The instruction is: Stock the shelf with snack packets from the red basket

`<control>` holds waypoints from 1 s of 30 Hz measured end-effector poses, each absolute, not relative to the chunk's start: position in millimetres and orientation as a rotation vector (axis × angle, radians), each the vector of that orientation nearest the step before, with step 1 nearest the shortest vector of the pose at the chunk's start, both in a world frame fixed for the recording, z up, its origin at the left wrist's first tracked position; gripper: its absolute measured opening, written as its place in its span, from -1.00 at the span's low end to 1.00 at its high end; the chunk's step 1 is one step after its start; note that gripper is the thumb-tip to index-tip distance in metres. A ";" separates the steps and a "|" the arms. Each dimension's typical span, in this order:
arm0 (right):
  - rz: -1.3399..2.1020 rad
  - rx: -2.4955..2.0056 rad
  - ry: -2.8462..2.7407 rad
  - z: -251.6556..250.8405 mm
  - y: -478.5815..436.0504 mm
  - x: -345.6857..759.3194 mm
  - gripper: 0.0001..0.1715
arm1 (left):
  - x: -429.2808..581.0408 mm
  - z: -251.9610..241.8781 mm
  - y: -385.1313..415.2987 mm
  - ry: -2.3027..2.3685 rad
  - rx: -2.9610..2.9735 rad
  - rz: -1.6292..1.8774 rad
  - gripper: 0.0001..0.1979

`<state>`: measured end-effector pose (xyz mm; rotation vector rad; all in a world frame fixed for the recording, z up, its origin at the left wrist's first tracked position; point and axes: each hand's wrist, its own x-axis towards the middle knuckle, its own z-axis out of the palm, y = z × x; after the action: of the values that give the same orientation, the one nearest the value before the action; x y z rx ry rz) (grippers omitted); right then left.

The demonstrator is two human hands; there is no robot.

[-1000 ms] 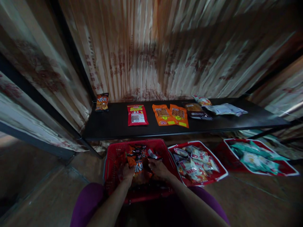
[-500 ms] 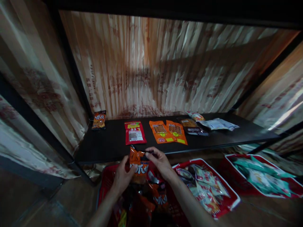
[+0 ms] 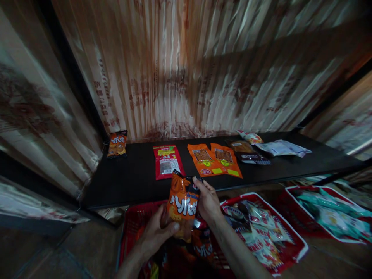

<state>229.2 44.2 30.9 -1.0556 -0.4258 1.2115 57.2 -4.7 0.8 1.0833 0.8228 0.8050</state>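
Observation:
Between both hands I hold an orange snack bag (image 3: 183, 205) with white lettering and black ends, tilted, above a red basket (image 3: 136, 215). My left hand (image 3: 158, 234) grips its lower left side, thumb across the front. At the upper right corner, my right hand (image 3: 208, 199) pinches the bag. Just beyond it on the black shelf (image 3: 128, 182) lies a red snack packet (image 3: 167, 162). A matching orange bag (image 3: 117, 144) leans at the shelf's back left corner. More packets, one of them a similar orange bag (image 3: 202, 244), lie in the basket below, partly hidden by my hands.
Two orange packets (image 3: 213, 159), a dark brown packet (image 3: 247, 153) and a white packet (image 3: 285, 148) lie further right on the shelf. A second red basket (image 3: 299, 248) holds white-and-red packets; a third basket (image 3: 293, 192) holds green ones. Black posts (image 3: 78, 77) and patterned curtains (image 3: 174, 97) enclose the shelf.
The orange bag has come up a little and to the right in both hands, and its front now shows more fully. My view has tilted downward.

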 end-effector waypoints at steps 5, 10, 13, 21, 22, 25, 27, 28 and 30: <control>1.212 -1.130 -0.636 25.9 47.3 240.5 -0.68 | 52.1 2.9 -4.4 0.838 1.110 0.791 -0.45; 1.219 -1.194 -1.088 24.0 43.5 255.5 -0.61 | 43.8 -3.3 -3.3 0.952 1.187 0.740 -0.42; 1.176 -1.236 -1.109 23.2 39.2 254.8 -0.71 | 39.2 -5.6 -5.3 0.872 1.145 0.732 -0.36; 1.117 -1.256 -0.923 23.4 39.8 249.6 -0.67 | 28.4 0.0 -10.7 0.688 0.986 0.695 -0.47; 1.117 -1.236 -0.913 23.9 40.4 250.2 -0.64 | 27.9 0.8 -10.8 0.682 0.982 0.702 -0.50; 1.178 -1.120 -0.885 24.9 39.9 250.5 -0.43 | 28.4 3.5 -8.9 0.694 0.936 0.781 -0.54; 1.248 -1.045 -0.883 24.0 37.9 248.1 -0.32 | 30.3 6.7 -5.4 0.704 0.881 0.880 -0.54; 1.290 -1.021 -0.898 23.0 36.5 245.9 -0.29 | 31.8 8.9 -3.1 0.706 0.846 0.942 -0.54; 1.379 -1.011 -0.947 20.2 32.8 239.7 -0.30 | 35.4 14.0 1.9 0.709 0.760 1.061 -0.51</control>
<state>239.7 32.8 20.2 -1.0109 -0.9474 1.3786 35.4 1.9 14.0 0.7600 0.7089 1.0610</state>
